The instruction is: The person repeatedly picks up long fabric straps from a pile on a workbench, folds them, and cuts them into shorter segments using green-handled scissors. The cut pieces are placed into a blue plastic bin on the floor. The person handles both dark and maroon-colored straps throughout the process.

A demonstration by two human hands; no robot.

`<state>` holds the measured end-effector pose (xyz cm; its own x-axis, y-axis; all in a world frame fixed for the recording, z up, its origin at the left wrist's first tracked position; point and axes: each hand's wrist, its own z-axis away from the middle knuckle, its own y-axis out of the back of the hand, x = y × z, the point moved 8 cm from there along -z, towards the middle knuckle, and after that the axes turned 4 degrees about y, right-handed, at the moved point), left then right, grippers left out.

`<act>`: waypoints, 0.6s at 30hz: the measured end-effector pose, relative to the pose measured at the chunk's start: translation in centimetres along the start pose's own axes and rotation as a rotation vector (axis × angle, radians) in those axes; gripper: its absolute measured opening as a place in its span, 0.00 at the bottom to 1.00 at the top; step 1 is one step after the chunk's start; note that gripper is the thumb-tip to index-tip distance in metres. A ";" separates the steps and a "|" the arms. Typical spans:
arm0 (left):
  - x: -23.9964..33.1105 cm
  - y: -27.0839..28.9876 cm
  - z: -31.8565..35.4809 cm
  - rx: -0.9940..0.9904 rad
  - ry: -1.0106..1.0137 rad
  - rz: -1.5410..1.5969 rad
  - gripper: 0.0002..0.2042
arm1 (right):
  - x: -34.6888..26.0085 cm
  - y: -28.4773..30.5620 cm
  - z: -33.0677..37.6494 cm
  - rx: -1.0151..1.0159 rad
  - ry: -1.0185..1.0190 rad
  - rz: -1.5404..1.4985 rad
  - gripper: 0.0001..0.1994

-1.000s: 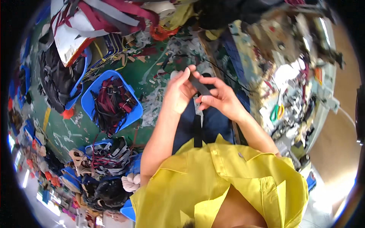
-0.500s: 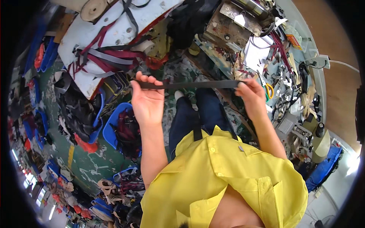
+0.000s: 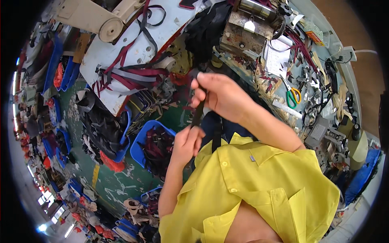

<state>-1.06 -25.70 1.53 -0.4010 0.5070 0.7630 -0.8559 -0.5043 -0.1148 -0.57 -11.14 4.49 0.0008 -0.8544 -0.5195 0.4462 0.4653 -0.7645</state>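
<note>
A dark strap [image 3: 198, 114] runs steeply between my two hands in front of my body. The lower part of it is pinched in my left hand [image 3: 186, 145], fingers closed. Higher up and farther out, my right hand [image 3: 222, 96] grips the upper part between thumb and curled fingers; the far end blurs into the dark background. Below and left of my left hand, a blue bin [image 3: 139, 150] holds dark and maroon strips. Maroon and grey straps [image 3: 135, 77] lie heaped on the white tabletop [image 3: 97, 52] beyond my hands.
A beige sewing machine [image 3: 91, 15] stands at the far left of the tabletop. On the cluttered right bench are a grimy metal machine [image 3: 245, 36], scissors [image 3: 292, 96], a paper sheet [image 3: 277, 54] and many scraps. Another blue bin with black pieces [image 3: 101, 123] stands left.
The strap was stretched level between my hands. My right hand has swung left and outward, my left hand has dropped and closed, and the strap now runs steeply. The view has shifted.
</note>
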 end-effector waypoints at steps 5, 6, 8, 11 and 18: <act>-5.3 5.0 4.1 0.175 -0.048 -0.159 0.13 | -6.0 0.5 -1.2 0.103 0.255 0.155 0.12; -6.8 5.6 4.5 0.179 -0.001 -0.152 0.13 | -7.4 1.0 -1.2 0.131 0.331 0.138 0.12; -9.5 6.6 5.3 0.187 0.068 -0.134 0.13 | -10.3 2.2 -0.9 0.155 0.498 0.091 0.11; -12.0 7.3 6.0 0.200 0.103 -0.117 0.13 | -13.6 3.5 0.7 0.245 0.650 0.092 0.12; -12.0 5.5 3.0 0.083 0.147 -0.184 0.12 | -18.5 6.9 4.9 0.361 0.804 0.024 0.11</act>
<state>0.04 -36.67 -6.31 -0.2895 0.6888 0.6646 -0.8915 -0.4469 0.0748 6.88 6.71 10.73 -0.5553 -0.3608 -0.7494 0.7099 0.2638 -0.6530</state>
